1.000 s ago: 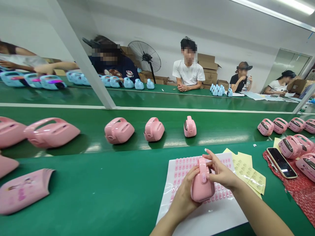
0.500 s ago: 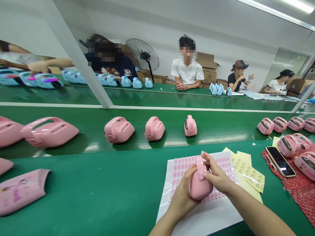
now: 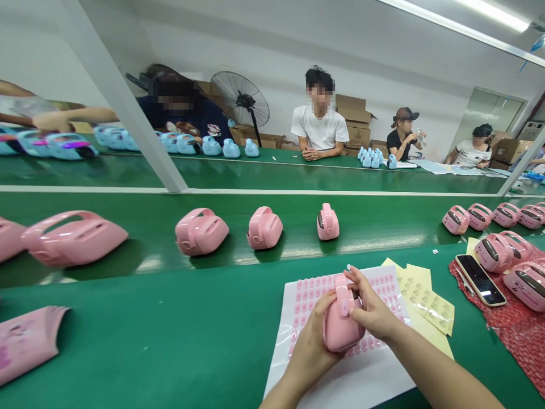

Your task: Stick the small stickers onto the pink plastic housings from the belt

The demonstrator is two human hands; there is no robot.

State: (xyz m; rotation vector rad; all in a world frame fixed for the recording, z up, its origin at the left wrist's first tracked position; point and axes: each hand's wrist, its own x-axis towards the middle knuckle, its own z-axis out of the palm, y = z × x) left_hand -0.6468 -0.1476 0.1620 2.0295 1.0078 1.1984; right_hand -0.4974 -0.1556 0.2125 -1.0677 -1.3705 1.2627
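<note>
My left hand (image 3: 310, 336) cups a small pink toy case (image 3: 338, 324) from the left and below. My right hand (image 3: 372, 307) grips the same case from the right, its fingers curled over the handle at the top. The case is held just above a white sticker sheet (image 3: 361, 372) with rows of small pink stickers, lying on the green table (image 3: 170, 341). Yellow label sheets (image 3: 430, 301) lie to the right of the white sheet.
Several pink cases (image 3: 264, 227) ride on the green conveyor belt (image 3: 383, 224) beyond. More pink cases (image 3: 496, 253) and a phone (image 3: 474, 279) rest on red netting at the right. Pink card sleeves (image 3: 25, 349) lie at the left. Several people sit across, with blue cases (image 3: 221, 147).
The pink case in both hands has tilted slightly and sits a little lower left in view. The pink cases on the belt have shifted a little leftward.
</note>
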